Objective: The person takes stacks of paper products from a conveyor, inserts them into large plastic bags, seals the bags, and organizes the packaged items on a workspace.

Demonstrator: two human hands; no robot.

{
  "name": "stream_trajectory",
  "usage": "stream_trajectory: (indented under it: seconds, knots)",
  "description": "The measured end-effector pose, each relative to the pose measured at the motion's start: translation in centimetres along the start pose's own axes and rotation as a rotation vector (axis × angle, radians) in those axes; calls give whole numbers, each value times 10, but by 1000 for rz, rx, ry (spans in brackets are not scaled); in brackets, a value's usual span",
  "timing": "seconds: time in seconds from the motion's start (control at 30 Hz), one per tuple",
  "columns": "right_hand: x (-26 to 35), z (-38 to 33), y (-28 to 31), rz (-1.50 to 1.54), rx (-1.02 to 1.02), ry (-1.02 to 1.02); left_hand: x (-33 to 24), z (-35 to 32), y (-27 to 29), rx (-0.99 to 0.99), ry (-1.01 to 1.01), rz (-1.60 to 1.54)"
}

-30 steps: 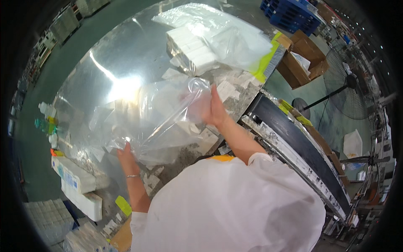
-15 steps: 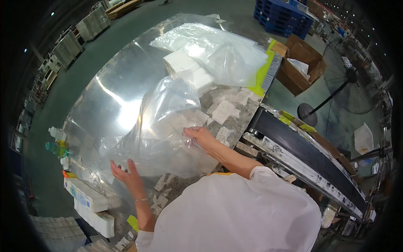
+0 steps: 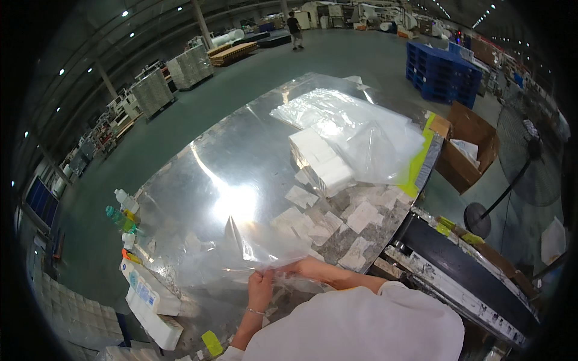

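1. Over the metal table [image 3: 241,144], head view: I see clear film [image 3: 259,245], near edge pinched in the curled left hand [image 3: 261,290]; right hand [image 3: 295,267] film-veiled, its grip I can't tell.
2. Likely light, limp, slippery; I'd grip edges.

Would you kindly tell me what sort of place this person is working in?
Most likely a factory or packing hall: what looks like a conveyor belt runs beside the metal worktable, and blue pallets stand stacked beyond it.
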State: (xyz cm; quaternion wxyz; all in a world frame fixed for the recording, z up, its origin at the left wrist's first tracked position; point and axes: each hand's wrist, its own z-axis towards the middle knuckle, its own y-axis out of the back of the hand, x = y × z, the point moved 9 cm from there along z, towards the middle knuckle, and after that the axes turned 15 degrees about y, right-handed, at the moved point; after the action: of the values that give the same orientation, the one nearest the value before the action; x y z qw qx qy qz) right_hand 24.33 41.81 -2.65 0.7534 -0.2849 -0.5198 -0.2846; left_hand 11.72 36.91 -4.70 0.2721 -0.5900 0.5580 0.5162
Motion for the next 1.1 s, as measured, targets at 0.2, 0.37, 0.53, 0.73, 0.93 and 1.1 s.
stream_trajectory:
  seconds: [0.2,0.37,0.53,0.73,0.93,1.1]
  knots:
    - [-72,-19,124,-63,-645,-160,16,26,44,139,154,-830]
    - [-45,-91,283,-682,-886,-118,100,55,238,-162,260,-1381]
    - [16,-44,241,-1372,-437,-46,19,49,218,-123,37,-894]
    - [132,57,-46,-763,183,628,-132,-15,31,95,-318,-112]
    - [110,100,43,-1463,122,191,-147,-46,70,-301,-294,680]
    - [163,113,66,-1548,-41,262,-104,1,134,-712,-370,920]
